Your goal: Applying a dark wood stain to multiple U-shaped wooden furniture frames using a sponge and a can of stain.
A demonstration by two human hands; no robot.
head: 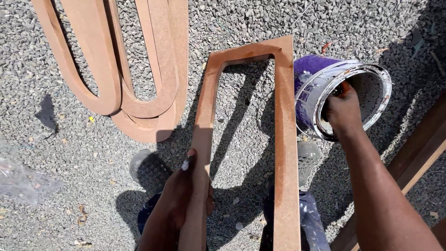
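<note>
Bare forearms, paint-spattered dark trousers (310, 218), pale-smeared thumbnail (186, 164).

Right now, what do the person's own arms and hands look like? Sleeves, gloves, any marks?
Both arms are bare: no sleeves, gloves, watch or rings in view. The left hand has a white smear, like dried paint, on its thumbnail. The right hand and its forearm show no markings, and its fingers are hidden inside a can. The upper arms are out of frame, so sleeves higher up cannot be told.

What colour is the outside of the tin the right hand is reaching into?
Purple on the tin, seen in the head view.
</note>
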